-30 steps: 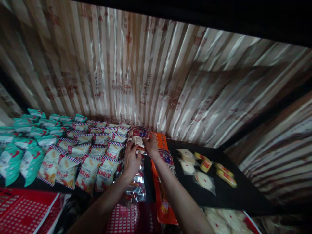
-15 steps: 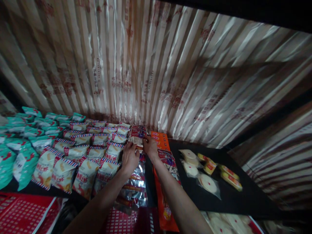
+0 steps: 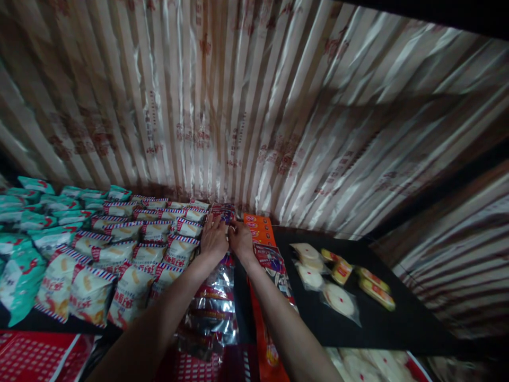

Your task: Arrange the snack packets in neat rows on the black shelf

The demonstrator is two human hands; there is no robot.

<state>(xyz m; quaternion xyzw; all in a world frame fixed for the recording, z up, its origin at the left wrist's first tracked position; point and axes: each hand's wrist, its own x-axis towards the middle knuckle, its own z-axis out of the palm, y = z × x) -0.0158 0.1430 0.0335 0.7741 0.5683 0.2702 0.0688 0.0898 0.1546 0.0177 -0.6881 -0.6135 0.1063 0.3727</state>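
Curled fingers being flattened

Right of the striped bags (image 3: 130, 292), in the lower centre, the left hand (image 3: 213, 240) is being laid flatter than before, fingers nearly straight, nothing visibly gripped. The far end of the silvery packets (image 3: 217, 305) is being covered. On the right hand (image 3: 240, 240), fingers are being held bent; any pinch cannot be told. Pressing, not carrying, is apparently being done.

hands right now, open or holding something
Left hand: open, laid over the row of foil packets.
Right hand: curled; whether it holds a packet cannot be told.
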